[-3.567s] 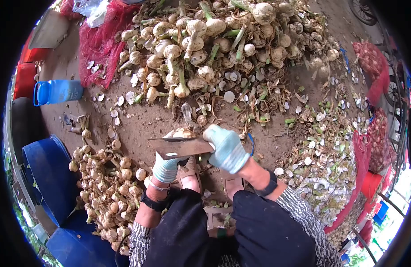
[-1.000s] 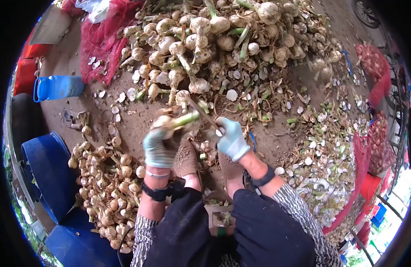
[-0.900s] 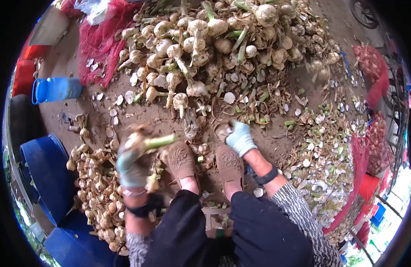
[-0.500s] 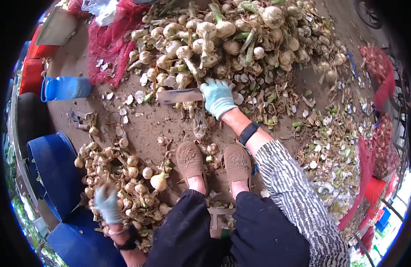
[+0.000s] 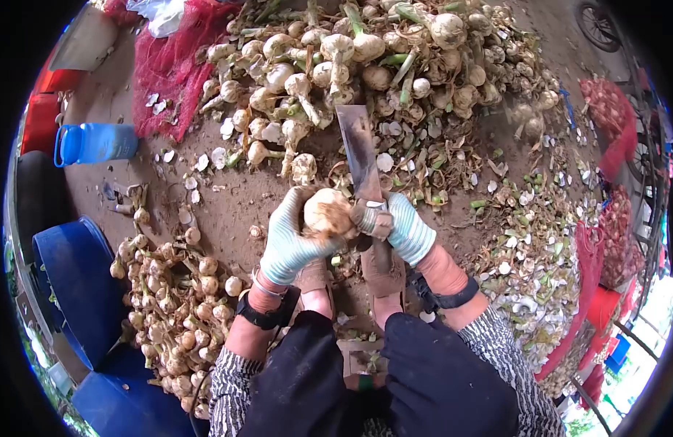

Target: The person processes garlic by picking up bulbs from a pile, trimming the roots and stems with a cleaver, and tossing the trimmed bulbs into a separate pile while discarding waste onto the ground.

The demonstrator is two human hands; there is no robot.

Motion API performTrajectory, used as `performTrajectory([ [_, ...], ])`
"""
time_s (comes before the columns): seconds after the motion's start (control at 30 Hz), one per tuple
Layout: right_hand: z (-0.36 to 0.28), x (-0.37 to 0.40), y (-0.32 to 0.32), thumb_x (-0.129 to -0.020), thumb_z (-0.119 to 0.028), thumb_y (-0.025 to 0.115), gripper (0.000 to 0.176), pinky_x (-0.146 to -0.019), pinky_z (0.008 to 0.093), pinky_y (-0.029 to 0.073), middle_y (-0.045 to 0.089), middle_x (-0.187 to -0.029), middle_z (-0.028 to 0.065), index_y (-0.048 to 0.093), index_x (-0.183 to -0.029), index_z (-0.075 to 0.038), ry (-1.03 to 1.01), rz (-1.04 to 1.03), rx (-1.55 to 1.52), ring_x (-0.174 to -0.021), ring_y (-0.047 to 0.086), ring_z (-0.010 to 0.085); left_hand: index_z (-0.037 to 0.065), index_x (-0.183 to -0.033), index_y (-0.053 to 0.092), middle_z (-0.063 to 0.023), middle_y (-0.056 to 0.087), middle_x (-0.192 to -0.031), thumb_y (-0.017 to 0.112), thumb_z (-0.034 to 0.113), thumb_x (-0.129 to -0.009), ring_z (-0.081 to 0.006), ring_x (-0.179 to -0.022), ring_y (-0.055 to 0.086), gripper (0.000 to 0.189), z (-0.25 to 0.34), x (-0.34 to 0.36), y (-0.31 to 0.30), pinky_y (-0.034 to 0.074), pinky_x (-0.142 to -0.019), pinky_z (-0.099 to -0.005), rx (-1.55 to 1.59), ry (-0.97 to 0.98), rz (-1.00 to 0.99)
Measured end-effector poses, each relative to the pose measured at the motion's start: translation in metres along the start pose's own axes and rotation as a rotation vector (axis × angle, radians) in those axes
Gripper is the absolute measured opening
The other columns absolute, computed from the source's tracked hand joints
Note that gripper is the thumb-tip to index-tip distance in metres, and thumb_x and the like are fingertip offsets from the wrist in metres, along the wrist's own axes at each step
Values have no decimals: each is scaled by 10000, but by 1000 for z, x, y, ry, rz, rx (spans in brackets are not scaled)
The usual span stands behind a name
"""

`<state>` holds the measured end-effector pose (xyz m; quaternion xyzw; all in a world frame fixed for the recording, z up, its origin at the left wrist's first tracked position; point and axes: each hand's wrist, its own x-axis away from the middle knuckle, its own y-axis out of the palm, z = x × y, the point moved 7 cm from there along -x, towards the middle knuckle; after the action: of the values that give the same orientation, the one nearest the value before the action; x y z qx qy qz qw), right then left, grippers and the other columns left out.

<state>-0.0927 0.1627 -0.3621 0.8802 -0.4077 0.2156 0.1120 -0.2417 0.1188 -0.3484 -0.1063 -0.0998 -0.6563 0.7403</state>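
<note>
A whitish garlic bulb [image 5: 326, 210] with brown roots sits in my left hand [image 5: 287, 244], the gloved fingers curled round it. My right hand [image 5: 409, 231], in a striped glove too, grips a broad-bladed knife [image 5: 360, 149], its blade pointing away from me. The thumb of that hand lies close to the bulb's right side. Both hands are close together above my shoes. Beyond them rises a big heap of garlic with stalks [image 5: 424, 62]. At the lower left lies a pile of trimmed bulbs [image 5: 180, 313].
Cut stalks and white peelings [image 5: 529, 269] litter the ground to the right. Filled red mesh bags [image 5: 619, 237] stand at the far right. On the left are a blue jug [image 5: 100, 143], blue tubs [image 5: 78, 284] and red netting [image 5: 169, 80].
My right hand has drawn back from the heap, and the knife has swung from pointing left to pointing away. My left hand has come from the bulb pile to the middle and now holds a bulb.
</note>
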Motion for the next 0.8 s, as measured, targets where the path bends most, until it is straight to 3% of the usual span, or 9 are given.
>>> performTrajectory([
  [0.03, -8, 5, -3, -777, -183, 645, 240, -579, 230, 469, 597, -697, 27, 578, -916, 2, 69, 154, -26, -672, 579, 87, -2, -1072, 483, -66, 578, -982, 809, 144, -542, -123, -911, 544, 639, -9, -2, -7, 461, -817, -270, 66, -86, -10],
  [0.13, -22, 17, 7, -728, -185, 693, 258, -501, 267, 431, 478, -578, -6, 490, -741, -25, 149, 91, 169, -556, 505, 72, 7, -1092, 471, -70, 574, -1006, 803, 123, -551, -133, -935, 543, 645, -19, 11, -16, 452, -835, -270, 398, -158, -2],
  [0.27, -39, 31, 29, -610, -167, 651, 308, -597, 431, 463, 587, -734, 162, 542, -874, -50, -328, 67, 752, -694, 577, 373, 10, -1161, 428, -92, 545, -1093, 801, 139, -593, -163, -986, 536, 692, -76, 23, -24, 450, -864, -301, 205, -236, -43],
  [0.43, -29, 27, 36, -632, -82, 581, 248, -587, 442, 457, 574, -723, 168, 544, -874, -45, -312, 54, 791, -686, 574, 366, 10, -1317, 244, -121, 513, -1167, 800, 103, -612, -194, -1040, 524, 903, -61, 33, -15, 447, -894, -336, 455, -119, 51],
  [0.63, -25, 19, 33, -617, -64, 585, 186, -583, 435, 457, 566, -713, 169, 528, -794, -47, -314, 106, 701, -681, 565, 374, 14, -1316, 265, -105, 514, -1177, 797, 108, -611, -188, -1052, 523, 887, -78, 29, -21, 430, -912, -330, 359, -131, 43],
  [0.67, -25, 17, 33, -617, -64, 585, 186, -583, 435, 457, 566, -713, 169, 528, -794, -47, -316, 110, 704, -681, 565, 374, 21, -1273, 351, -105, 519, -1171, 776, 159, -647, -177, -1033, 535, 770, -85, 27, -23, 439, -890, -305, 182, -84, -16],
  [0.7, -26, 18, 33, -609, -68, 595, 189, -581, 432, 457, 563, -711, 170, 529, -786, -50, -395, 129, 702, -684, 561, 377, 14, -1175, 463, -120, 559, -1102, 741, 173, -686, -175, -954, 570, 584, -100, 30, -18, 459, -847, -303, 489, -237, 1],
  [0.77, -12, 16, 27, -589, -116, 648, 243, -564, 395, 461, 580, -725, 157, 537, -794, -48, -499, 160, 719, -645, 570, 340, 0, -1095, 518, -114, 596, -1016, 711, 124, -698, -179, -874, 594, 458, -52, 32, -14, 470, -828, -311, 35, -285, -102],
  [0.8, 27, -5, 0, -610, -117, 651, 234, -559, 370, 463, 582, -722, 146, 539, -800, -38, -260, 229, 668, -627, 578, 284, -8, -1076, 523, -107, 608, -975, 717, 122, -680, -180, -854, 599, 459, -19, 37, -4, 476, -818, -305, 322, -210, -90],
])
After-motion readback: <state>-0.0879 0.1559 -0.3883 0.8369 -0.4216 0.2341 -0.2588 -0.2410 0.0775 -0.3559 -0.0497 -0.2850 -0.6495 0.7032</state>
